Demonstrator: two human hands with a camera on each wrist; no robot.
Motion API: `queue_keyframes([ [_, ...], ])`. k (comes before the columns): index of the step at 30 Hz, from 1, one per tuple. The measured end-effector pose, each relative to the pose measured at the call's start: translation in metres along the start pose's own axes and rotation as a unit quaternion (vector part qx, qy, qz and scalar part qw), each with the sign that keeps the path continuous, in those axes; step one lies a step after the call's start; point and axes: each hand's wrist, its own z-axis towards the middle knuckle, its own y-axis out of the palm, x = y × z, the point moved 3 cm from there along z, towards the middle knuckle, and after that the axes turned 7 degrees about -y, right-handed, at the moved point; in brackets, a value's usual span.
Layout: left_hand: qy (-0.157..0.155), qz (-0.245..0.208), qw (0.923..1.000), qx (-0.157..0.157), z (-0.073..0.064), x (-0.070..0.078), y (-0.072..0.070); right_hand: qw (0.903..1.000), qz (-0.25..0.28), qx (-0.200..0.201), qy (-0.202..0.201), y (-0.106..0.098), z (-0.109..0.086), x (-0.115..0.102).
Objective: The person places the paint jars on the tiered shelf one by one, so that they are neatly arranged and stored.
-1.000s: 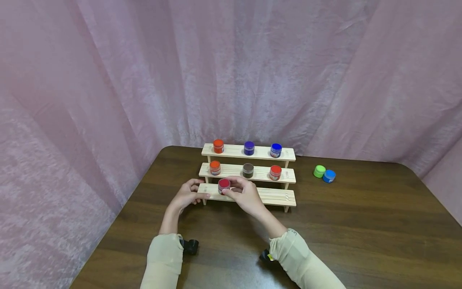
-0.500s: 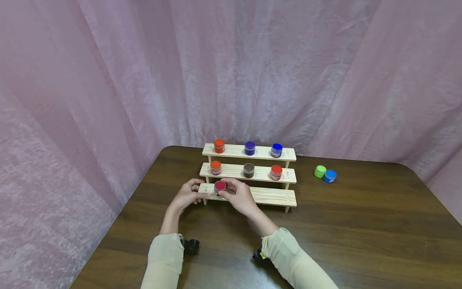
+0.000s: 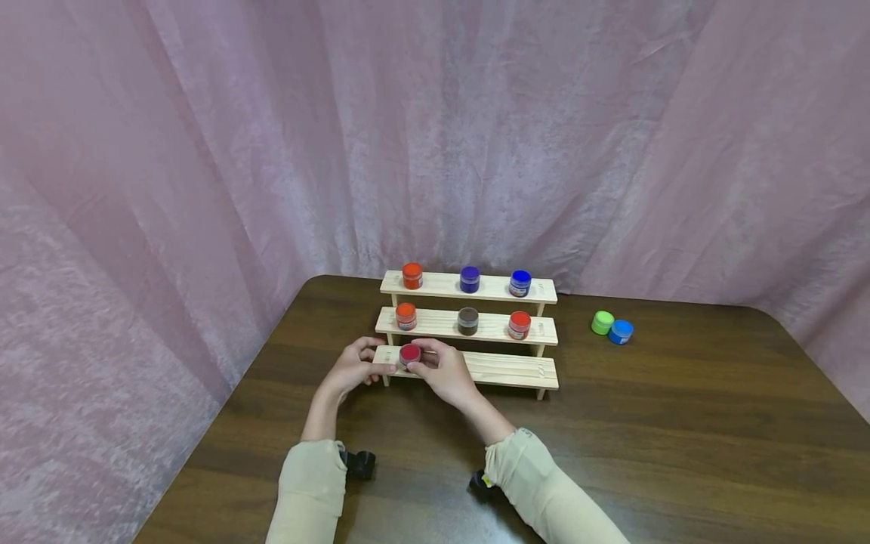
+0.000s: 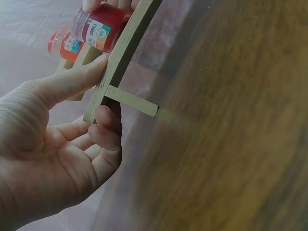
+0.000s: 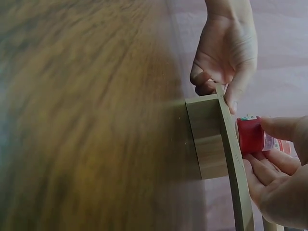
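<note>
A three-tier wooden rack [image 3: 510, 369] stands on the brown table. My right hand [image 3: 445, 372] pinches a dark red paint jar [image 3: 410, 354] between thumb and fingers, near the left end of the lowest tier. In the right wrist view the jar [image 5: 250, 135] has its base right at the board, and its label is partly behind the thumb. My left hand [image 3: 350, 368] grips that tier's left end. The left wrist view shows its thumb [image 4: 79, 79] over the board and curled fingers below, near a short leg [image 4: 132, 100].
Orange-red [image 3: 411, 276], purple [image 3: 470, 279] and blue jars [image 3: 519, 283] stand on the top tier. Orange [image 3: 405, 316], dark brown [image 3: 467, 321] and red jars [image 3: 519, 325] occupy the middle one. Right of the rack, green [image 3: 602, 323] and light blue jars [image 3: 621, 332] sit on the table.
My right hand has slid left along the lowest tier with the dark red paint jar, closer to my left thumb. The left hand has kept its place on the rack's end.
</note>
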Motion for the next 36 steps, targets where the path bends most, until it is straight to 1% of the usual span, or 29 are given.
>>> queue_keyframes([
  [6, 0.007, -0.003, 1.0000, -0.006, 0.000, -0.001, 0.000, 0.9999, -0.009, -0.006, -0.003, 0.004, 0.001, -0.001],
  [15, 0.006, -0.001, 1.0000, -0.005, -0.001, 0.001, 0.000, 0.9990, -0.044, -0.010, -0.003, 0.004, 0.001, -0.004],
  [20, 0.001, 0.001, 1.0000, -0.001, -0.002, 0.001, 0.000, 0.9991, -0.040, -0.012, -0.005, 0.007, 0.000, -0.002],
  [25, 0.003, 0.003, 1.0000, 0.000, -0.001, 0.000, -0.001, 0.9994, -0.029, -0.014, -0.008, 0.008, -0.001, -0.001],
  [29, 0.004, 0.005, 1.0000, 0.001, 0.001, -0.001, 0.000, 0.9999, -0.014, -0.004, -0.005, 0.005, -0.004, -0.001],
  [33, 0.004, -0.002, 1.0000, -0.001, 0.000, -0.001, 0.000, 0.9998, -0.005, 0.016, -0.006, -0.001, -0.007, -0.002],
  [34, 0.001, -0.002, 1.0000, -0.002, -0.001, 0.000, 0.000, 0.9997, -0.004, 0.021, -0.008, -0.002, -0.008, -0.002],
  [36, 0.000, -0.003, 1.0000, -0.004, -0.008, 0.007, 0.000, 0.9994, 0.006, 0.034, -0.011, -0.006, -0.009, -0.004],
])
